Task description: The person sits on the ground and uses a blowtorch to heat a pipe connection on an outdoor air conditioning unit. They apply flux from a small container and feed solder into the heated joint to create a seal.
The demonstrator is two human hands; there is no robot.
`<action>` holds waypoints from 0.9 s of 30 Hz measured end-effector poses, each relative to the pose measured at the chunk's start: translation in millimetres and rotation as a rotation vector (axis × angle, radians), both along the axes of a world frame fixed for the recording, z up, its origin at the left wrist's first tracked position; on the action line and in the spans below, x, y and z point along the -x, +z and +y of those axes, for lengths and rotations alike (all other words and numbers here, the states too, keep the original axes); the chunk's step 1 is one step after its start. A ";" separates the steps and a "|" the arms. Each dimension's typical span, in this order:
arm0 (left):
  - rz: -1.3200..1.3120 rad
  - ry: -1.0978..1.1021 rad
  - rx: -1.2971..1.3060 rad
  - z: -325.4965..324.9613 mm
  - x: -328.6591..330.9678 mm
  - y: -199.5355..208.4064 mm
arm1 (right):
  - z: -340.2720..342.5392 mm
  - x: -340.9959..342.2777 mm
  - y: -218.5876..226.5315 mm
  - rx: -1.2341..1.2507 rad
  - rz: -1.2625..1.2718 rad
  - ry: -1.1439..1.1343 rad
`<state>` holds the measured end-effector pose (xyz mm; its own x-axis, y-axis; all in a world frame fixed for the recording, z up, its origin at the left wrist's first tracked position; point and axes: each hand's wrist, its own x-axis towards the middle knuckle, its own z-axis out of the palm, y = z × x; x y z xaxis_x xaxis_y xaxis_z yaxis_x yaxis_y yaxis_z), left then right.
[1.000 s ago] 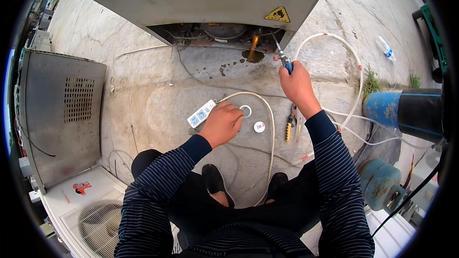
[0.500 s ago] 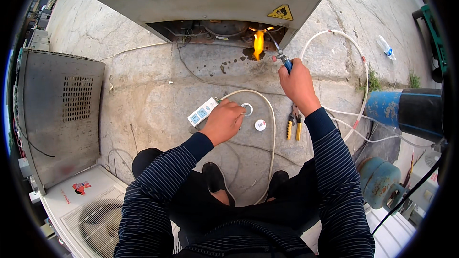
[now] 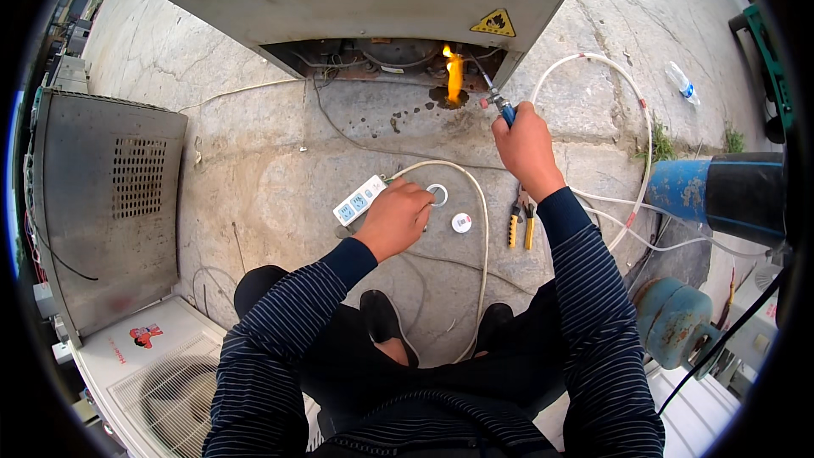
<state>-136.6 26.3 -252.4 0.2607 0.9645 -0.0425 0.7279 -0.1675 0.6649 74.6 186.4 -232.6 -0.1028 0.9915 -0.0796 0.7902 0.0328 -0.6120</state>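
My right hand is wrapped round the blue handle of a gas torch. The torch's thin metal tube reaches into the low opening of a grey metal cabinet. At that opening an orange flame burns over a dark wet patch on the concrete. Beside a round compressor inside the cabinet run pipes and wires. My left hand has its fingers curled; what they hold, if anything, is hidden. It is between a white power strip and a white ring. A small round white tin lies to its right.
Yellow-handled pliers lie below my right hand. A pale hose loops at right, near a blue-and-black cylinder and a rusty teal tank. At left are a grey metal box and a white fan unit. A plastic bottle lies farther right.
The flame has changed shape: its spread along the opening's top has shrunk. My right hand and the torch have shifted very slightly left. My left hand stays in nearly the same place.
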 end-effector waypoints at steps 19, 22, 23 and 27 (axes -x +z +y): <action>-0.014 -0.002 0.001 -3.1 1.8 11.3 | 0.3 1.7 -3.9 -0.021 0.009 0.008; -0.016 -0.003 0.004 -3.3 1.6 12.5 | 0.5 1.3 -0.7 -0.002 0.014 -0.003; -0.014 -0.003 0.006 -3.1 1.7 13.2 | 0.8 1.5 0.3 0.007 0.016 -0.008; -0.032 0.011 -0.013 -3.2 2.2 18.3 | 1.0 1.7 0.3 0.005 0.029 -0.001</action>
